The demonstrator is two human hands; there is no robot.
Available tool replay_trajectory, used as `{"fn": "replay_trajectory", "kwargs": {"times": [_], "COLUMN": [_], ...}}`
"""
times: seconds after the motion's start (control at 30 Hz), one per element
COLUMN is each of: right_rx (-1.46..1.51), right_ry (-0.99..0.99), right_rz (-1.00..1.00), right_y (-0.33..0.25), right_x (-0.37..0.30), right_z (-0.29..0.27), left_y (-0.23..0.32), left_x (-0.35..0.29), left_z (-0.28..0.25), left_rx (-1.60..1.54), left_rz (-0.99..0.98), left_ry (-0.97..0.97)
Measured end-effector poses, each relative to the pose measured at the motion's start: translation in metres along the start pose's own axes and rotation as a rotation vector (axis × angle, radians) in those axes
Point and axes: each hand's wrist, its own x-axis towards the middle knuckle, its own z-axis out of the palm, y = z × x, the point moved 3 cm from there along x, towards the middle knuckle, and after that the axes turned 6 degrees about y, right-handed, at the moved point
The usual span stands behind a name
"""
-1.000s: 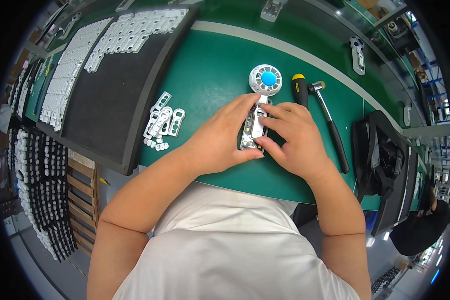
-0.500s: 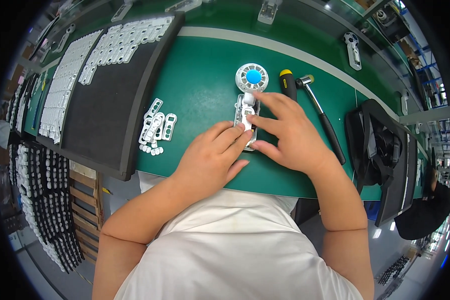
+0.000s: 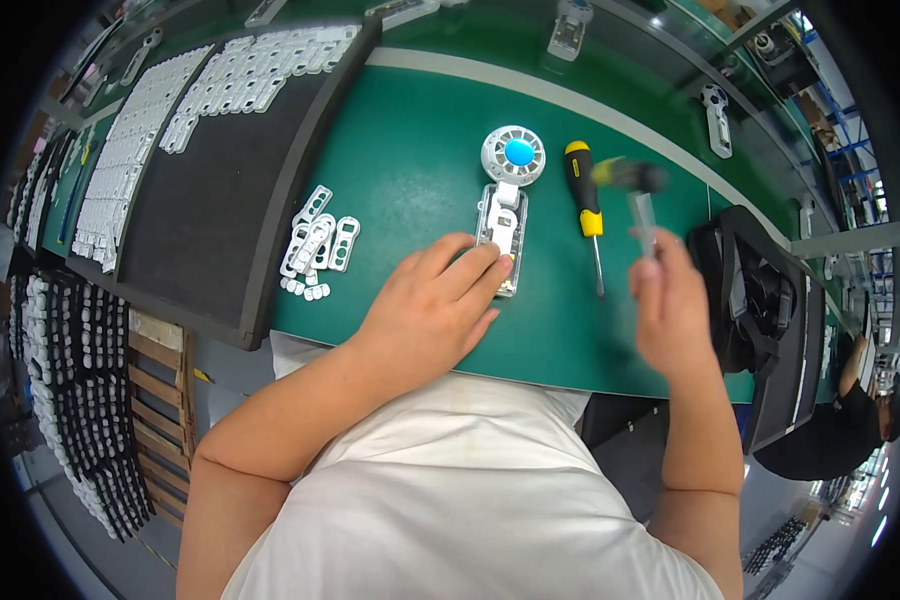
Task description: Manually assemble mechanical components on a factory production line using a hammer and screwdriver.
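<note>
A white handheld fan point(image 3: 513, 160) with a round slotted head and blue centre lies on the green tabletop. Its opened handle point(image 3: 507, 215) points toward me, with a white insert inside. My left hand point(image 3: 425, 312) presses its fingertips on the handle's lower part, hiding some of it; the hand is closed on the fan. Off to the right, my right hand point(image 3: 673, 310) grips a small hammer point(image 3: 644, 212), raised and smeared by motion. Between the hammer and fan lies a yellow-and-black screwdriver point(image 3: 581, 185), its shaft toward me.
Loose white oval-holed plates point(image 3: 320, 243) and small white caps point(image 3: 304, 288) lie left of the fan. A dark foam tray point(image 3: 210, 200) with rows of white parts point(image 3: 135, 165) fills the left. A black bag point(image 3: 745, 285) sits at the right. Another person point(image 3: 830, 435) is at far right.
My right hand has left the fan, moved right and picked up the hammer from the table. My left hand stays on the handle. The white insert is now more exposed.
</note>
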Motion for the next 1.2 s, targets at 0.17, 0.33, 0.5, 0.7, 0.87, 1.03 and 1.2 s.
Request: {"fn": "replay_trajectory", "kwargs": {"times": [0.17, 0.33, 0.5, 0.7, 0.87, 1.03, 1.2], "right_rx": [0.072, 0.169, -0.144, 0.22, 0.038, -0.226, -0.46], "right_ry": [-0.17, 0.036, -0.436, -0.052, -0.075, 0.011, 0.076], "right_rz": [-0.25, -0.483, -0.221, -0.516, -0.359, -0.122, -0.03], "right_y": [-0.04, -0.026, -0.047, -0.053, -0.038, 0.012, 0.057], "right_x": [-0.025, -0.037, -0.018, -0.026, -0.012, 0.028, 0.038], "right_z": [0.011, 0.023, 0.028, 0.012, 0.01, 0.003, 0.008], "left_y": [0.0, 0.001, 0.0, -0.001, -0.007, -0.013, -0.015], "left_x": [0.004, 0.003, 0.002, 0.001, 0.011, 0.015, 0.015], "left_z": [0.001, 0.002, 0.002, 0.002, -0.003, 0.001, 0.006], "left_rx": [-0.01, -0.007, 0.023, -0.012, -0.157, -0.083, -0.076], "left_rz": [0.004, 0.001, 0.001, 0.005, -0.115, -0.11, -0.1], "left_ry": [0.015, 0.02, 0.005, 0.014, 0.027, -0.018, -0.044]}}
